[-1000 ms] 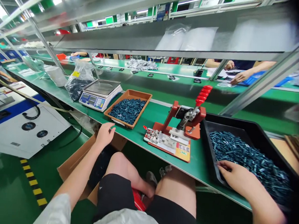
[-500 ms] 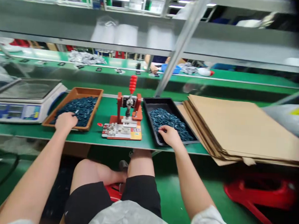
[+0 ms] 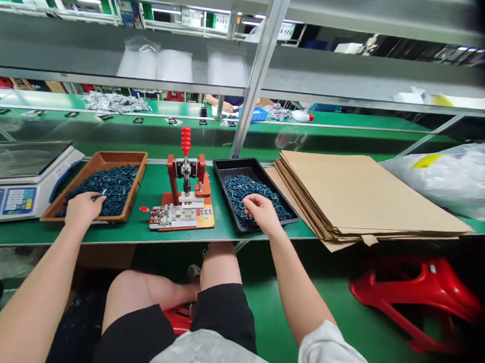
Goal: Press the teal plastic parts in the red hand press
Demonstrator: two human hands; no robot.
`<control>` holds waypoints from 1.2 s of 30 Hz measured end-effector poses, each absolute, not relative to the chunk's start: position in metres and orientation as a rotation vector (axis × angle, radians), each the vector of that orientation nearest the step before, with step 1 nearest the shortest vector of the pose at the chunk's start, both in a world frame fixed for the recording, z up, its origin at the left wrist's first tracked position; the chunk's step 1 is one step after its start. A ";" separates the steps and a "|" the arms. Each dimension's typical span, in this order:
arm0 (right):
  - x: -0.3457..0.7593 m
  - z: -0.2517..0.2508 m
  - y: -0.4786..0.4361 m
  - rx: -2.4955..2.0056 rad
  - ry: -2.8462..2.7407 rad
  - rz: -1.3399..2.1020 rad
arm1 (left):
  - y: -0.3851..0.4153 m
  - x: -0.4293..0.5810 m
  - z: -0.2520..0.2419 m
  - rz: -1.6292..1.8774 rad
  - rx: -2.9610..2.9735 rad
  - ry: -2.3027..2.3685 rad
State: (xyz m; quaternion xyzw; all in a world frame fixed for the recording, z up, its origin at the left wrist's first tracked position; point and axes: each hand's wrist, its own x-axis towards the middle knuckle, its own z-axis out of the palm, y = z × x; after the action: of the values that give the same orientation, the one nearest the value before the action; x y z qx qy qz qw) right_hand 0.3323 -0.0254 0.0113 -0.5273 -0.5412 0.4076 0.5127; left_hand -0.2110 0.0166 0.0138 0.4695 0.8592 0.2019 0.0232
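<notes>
My left hand [image 3: 84,208] rests over the near edge of a brown tray [image 3: 92,160] heaped with small dark teal parts [image 3: 104,185]. A small pale sliver shows at its fingertips, too small to identify. My right hand [image 3: 262,212] hovers at the near side of a black tray [image 3: 243,168], just above a pile of similar teal parts [image 3: 256,193]. Whether it holds anything is hidden. Between the trays stands a red toggle press [image 3: 185,170] on a base plate with a clamp [image 3: 179,216].
A digital scale [image 3: 21,178] stands left of the brown tray. Stacked cardboard sheets [image 3: 359,196] lie right of the black tray, beside a white plastic bag [image 3: 441,178]. A red stool [image 3: 417,299] sits on the floor. A co-worker's hand [image 3: 227,107] shows at the far bench.
The view has swung and levelled. My left hand has moved from the bench onto the brown tray's edge. My right hand has lifted off the black tray's near side, above the parts.
</notes>
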 end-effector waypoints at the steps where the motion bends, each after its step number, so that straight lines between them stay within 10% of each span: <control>1: 0.323 0.011 -0.031 -1.228 -1.287 0.975 | 0.014 -0.209 0.016 0.654 1.448 2.656; 13: 0.219 -0.062 -0.046 -1.064 -1.392 0.911 | -0.031 -0.096 0.041 1.009 1.797 1.882; 36: 0.218 -0.077 -0.046 -1.171 -1.380 0.936 | -0.001 0.015 -0.003 0.268 2.438 1.702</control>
State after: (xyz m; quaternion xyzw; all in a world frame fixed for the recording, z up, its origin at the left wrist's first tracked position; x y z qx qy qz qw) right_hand 0.2181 -0.0459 -0.0771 -0.4894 -0.5766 0.3910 0.5246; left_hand 0.0148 -0.0008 -0.0034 0.8141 0.5684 0.0896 0.0780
